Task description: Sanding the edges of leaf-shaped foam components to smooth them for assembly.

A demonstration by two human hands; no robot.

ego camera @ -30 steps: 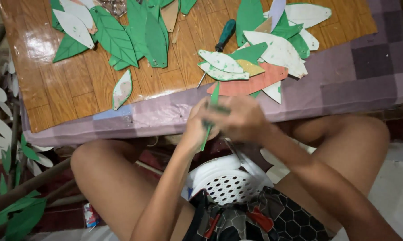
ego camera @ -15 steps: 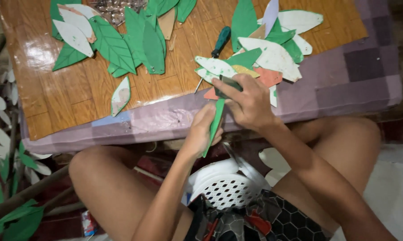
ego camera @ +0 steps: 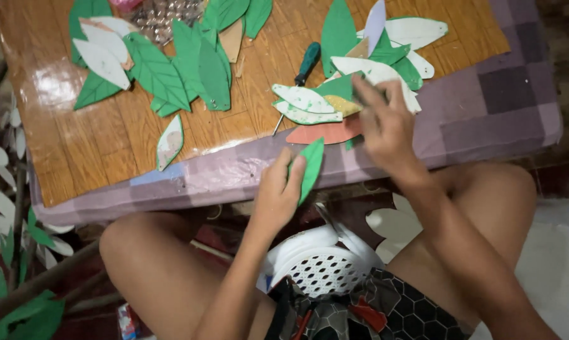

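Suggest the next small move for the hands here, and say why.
Probably close the right hand on one leaf from the pile of cut-out leaves and lift it clear. Its fingers already rest on that pile at the table edge, while the left hand holds a single green leaf upright nearby, apart from the pile.

Clear crinkled plastic bag point(ego camera: 165, 16), glinting, at far edge of wooden table point(ego camera: 76, 157). Small printed packet point(ego camera: 127, 321), red-blue-white, on floor below table.
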